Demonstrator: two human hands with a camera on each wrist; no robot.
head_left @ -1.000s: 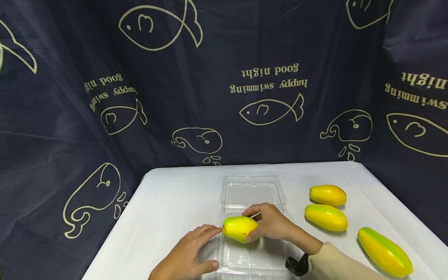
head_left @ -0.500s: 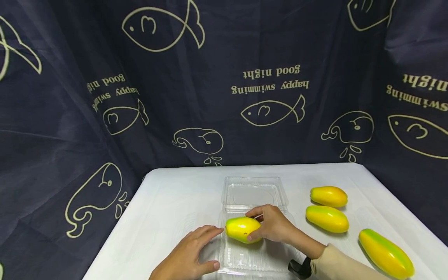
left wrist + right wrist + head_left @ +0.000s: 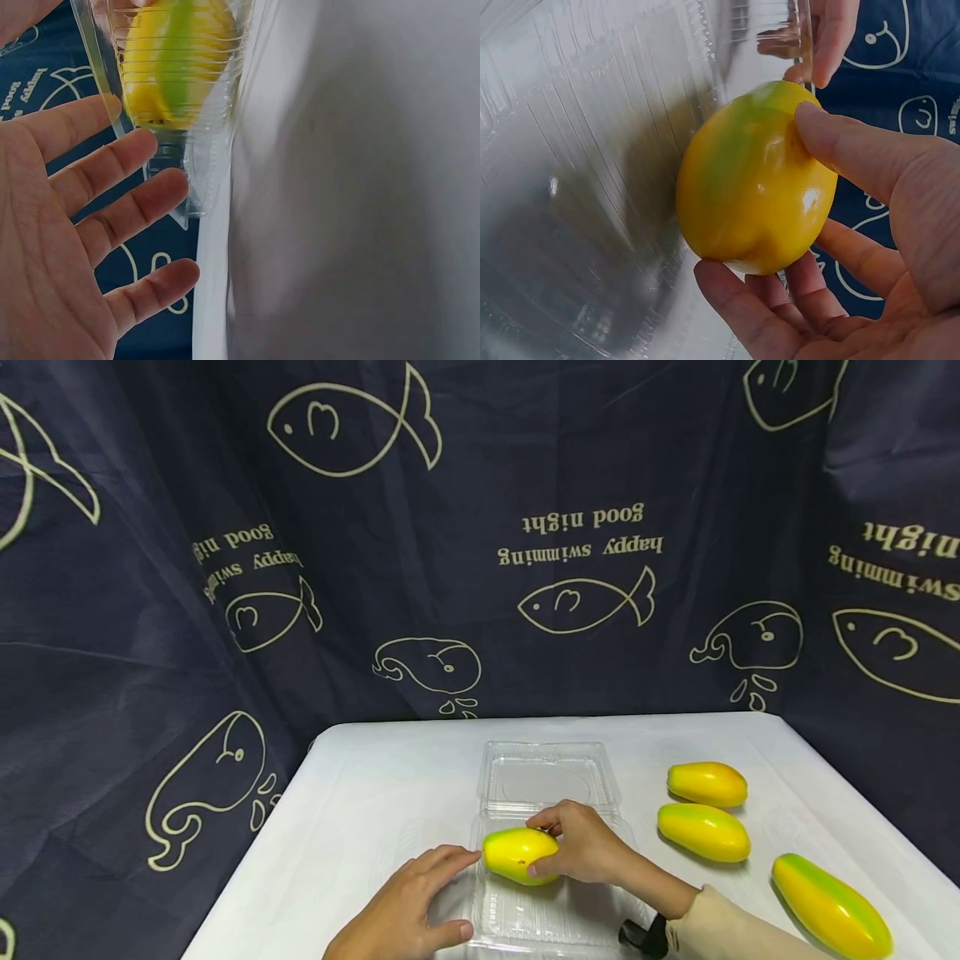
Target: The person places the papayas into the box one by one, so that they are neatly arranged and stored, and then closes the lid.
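Over clear tray [image 3: 555,910] on table [image 3: 375,810] | right hand [image 3: 585,847] grip curled round papaya [image 3: 517,854], lowering into tray | left hand [image 3: 408,910] flat, fingers straight, steadying tray edge | next, judged: settle fruit, release.

Lighting: even and fairly bright overhead on my head view; the white table [image 3: 360,793] read pale and clean, the dark curtain [image 3: 150,610] stayed dim.
Shadows: soft and short, lying under the loose papayas [image 3: 703,832] and beneath my right hand [image 3: 581,843].
Glare: small highlights on the papaya I held [image 3: 754,180]; streaked reflections across the clear plastic tray [image 3: 577,150].
Distortion: mild wide-angle bending of the curtain towards the head view's edges.
Focus: my left wrist view was soft, the table a featureless grey-white blur, my left hand [image 3: 67,247] close and slightly smeared. Right wrist view sharper, tray ridges hazy.
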